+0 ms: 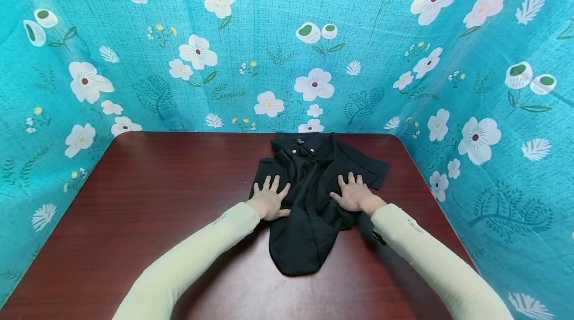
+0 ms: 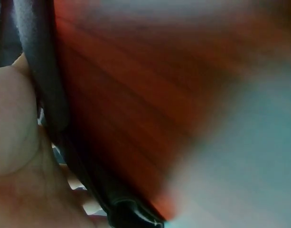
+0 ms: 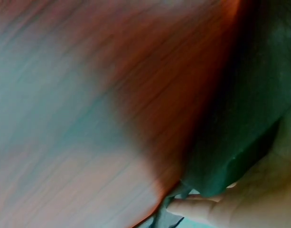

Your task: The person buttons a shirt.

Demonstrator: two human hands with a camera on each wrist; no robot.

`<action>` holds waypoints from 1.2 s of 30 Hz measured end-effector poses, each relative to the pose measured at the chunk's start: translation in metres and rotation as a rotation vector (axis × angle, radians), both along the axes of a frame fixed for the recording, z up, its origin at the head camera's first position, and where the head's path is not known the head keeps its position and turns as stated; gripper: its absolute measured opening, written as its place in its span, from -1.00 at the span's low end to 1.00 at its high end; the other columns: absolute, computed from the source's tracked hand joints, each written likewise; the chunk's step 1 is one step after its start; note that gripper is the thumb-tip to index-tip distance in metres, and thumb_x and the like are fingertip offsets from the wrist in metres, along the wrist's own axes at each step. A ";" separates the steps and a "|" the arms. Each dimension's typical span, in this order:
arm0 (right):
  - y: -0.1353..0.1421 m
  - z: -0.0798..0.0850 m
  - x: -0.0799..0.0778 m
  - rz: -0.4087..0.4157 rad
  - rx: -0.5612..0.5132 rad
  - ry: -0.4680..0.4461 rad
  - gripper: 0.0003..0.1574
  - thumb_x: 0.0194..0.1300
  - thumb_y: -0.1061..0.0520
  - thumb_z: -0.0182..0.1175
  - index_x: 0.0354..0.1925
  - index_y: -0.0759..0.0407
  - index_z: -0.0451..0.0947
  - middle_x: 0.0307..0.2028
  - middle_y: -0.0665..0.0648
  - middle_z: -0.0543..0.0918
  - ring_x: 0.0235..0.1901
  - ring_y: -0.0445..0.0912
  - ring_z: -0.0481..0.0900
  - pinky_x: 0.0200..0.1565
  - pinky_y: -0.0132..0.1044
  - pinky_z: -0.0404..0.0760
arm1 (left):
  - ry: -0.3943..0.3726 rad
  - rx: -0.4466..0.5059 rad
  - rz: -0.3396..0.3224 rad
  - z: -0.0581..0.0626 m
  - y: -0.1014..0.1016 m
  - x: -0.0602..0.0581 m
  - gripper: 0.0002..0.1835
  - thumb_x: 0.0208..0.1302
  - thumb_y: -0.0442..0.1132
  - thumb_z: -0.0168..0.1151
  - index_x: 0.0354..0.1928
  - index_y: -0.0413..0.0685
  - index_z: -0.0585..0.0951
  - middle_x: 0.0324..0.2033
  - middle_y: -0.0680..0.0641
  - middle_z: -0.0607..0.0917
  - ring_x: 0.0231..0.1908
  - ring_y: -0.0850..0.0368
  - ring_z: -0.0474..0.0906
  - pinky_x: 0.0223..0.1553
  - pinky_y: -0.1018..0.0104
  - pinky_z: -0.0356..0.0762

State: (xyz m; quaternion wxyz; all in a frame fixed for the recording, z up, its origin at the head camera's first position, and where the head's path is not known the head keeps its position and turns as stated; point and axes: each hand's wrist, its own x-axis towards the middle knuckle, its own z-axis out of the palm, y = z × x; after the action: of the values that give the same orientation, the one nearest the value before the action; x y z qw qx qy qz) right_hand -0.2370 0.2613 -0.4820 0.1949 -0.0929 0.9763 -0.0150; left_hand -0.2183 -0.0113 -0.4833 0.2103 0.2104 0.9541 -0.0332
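A black short-sleeved shirt [image 1: 309,240] lies rumpled on the table, its buttoned collar toward the far edge and its rounded hem toward me. My left hand [image 1: 269,200] rests on the shirt's left side with fingers spread. On the right side, near the sleeve, my right hand [image 1: 353,194] lies with its fingers spread on the cloth. In the left wrist view the left palm [image 2: 14,128] shows beside a fold of black cloth [image 2: 45,71]. The right wrist view has the right hand [image 3: 259,194] against the dark fabric [image 3: 240,133].
The dark reddish wood table [image 1: 170,175] has rounded far corners. Behind it and along both sides hangs a turquoise floral curtain [image 1: 251,61]. Pale sleeves [image 1: 197,245] cover both forearms. A dark band [image 1: 378,238] shows under the right wrist.
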 end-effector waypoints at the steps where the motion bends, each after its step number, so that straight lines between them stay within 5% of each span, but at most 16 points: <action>1: -0.002 0.000 0.000 0.002 0.004 0.000 -0.09 0.44 -0.29 -0.21 0.45 0.29 -0.09 0.38 0.54 -0.13 0.32 0.47 -0.18 0.22 0.26 0.08 | 0.001 0.000 -0.001 0.000 -0.003 0.001 -0.12 0.22 0.45 -0.21 0.49 0.33 -0.17 0.47 -0.13 -0.24 0.42 -0.17 -0.34 0.28 -0.25 -0.12; 36: -0.075 0.001 -0.006 0.020 0.060 0.006 -0.08 0.41 -0.34 -0.21 0.46 0.21 -0.05 0.39 0.47 -0.08 0.35 0.40 -0.13 0.22 0.22 0.13 | 0.014 0.073 0.030 -0.002 -0.078 0.007 -0.11 0.25 0.40 -0.13 0.49 0.21 -0.12 0.46 -0.20 -0.21 0.41 -0.24 -0.31 0.25 -0.31 -0.10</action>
State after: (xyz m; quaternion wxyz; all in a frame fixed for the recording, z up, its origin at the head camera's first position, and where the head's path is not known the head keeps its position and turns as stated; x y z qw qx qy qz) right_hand -0.2425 0.1868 -0.4815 0.1949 -0.0966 0.9759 0.0165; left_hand -0.2111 -0.0892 -0.4855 0.1962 0.2036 0.9592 0.0033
